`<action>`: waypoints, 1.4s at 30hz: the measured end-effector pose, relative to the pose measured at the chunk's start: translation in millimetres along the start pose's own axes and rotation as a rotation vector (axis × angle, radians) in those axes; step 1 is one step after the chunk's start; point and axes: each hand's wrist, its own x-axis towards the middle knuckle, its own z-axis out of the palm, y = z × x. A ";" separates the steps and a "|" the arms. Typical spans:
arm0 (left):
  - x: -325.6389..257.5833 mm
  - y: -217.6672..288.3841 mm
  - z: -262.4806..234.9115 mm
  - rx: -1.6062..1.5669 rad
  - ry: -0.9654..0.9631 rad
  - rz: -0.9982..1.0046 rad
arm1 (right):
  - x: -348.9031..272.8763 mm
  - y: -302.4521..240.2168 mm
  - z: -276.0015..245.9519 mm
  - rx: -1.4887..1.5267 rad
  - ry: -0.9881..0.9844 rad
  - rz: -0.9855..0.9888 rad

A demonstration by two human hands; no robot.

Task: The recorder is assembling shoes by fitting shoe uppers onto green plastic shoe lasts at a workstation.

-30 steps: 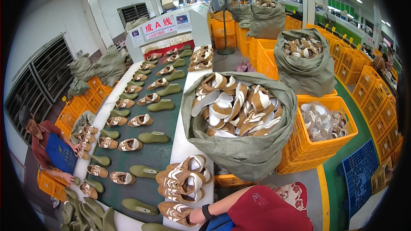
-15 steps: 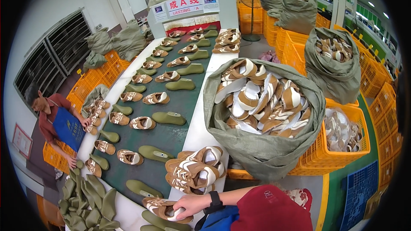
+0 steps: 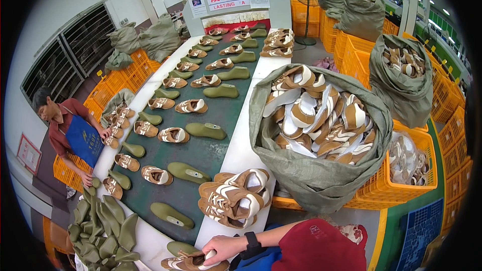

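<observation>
My right hand (image 3: 224,250) reaches in from the lower right, fingers closed on a brown-and-white shoe upper (image 3: 188,262) at the lower edge of the view. Just beyond that upper, a green shoe last (image 3: 179,248) shows in part. My left hand is out of view. Beside my right hand, on the white table edge (image 3: 210,231), is a stack of laced brown-and-white uppers (image 3: 232,198). Up the dark green conveyor belt (image 3: 211,135) run rows of uppers and lasts, among them a nearby last (image 3: 171,215).
At the left, a co-worker (image 3: 75,130) in a blue apron touches a pile of green lasts (image 3: 105,226). To the right stand a large grey-green sack of uppers (image 3: 321,170) and orange crates (image 3: 401,190). A fan (image 3: 306,10) is at the back.
My right hand has brought the upper nearer, from beyond a green last to this side of it. The whole view has shifted slightly.
</observation>
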 end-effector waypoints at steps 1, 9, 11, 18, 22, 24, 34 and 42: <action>0.9 3.3 -2.7 0.004 -0.003 -0.003 | 1.1 2.0 0.5 0.004 -0.004 0.000; 5.2 8.2 -5.8 -0.411 0.045 -0.276 | 2.8 12.3 -4.7 0.090 -0.062 -0.022; 3.3 4.3 -3.6 -0.563 0.078 -0.371 | 1.2 11.9 -3.6 0.122 -0.111 -0.019; -2.5 -35.0 18.7 -1.160 0.356 -0.535 | 14.1 48.0 -8.5 0.317 -0.288 -0.032; 23.7 -25.8 -32.5 -1.194 -0.051 -0.598 | -3.4 40.9 -32.0 0.701 -0.230 0.352; 21.5 -30.4 -41.6 -1.071 -0.062 -0.670 | -1.9 57.4 -33.8 0.901 -0.178 0.449; 55.2 -8.0 -51.4 -1.177 0.083 -0.719 | 10.7 72.6 -30.6 1.442 -0.035 0.630; 31.2 -48.5 -4.7 -1.059 0.106 -0.840 | 36.2 36.9 -26.3 1.181 0.192 0.565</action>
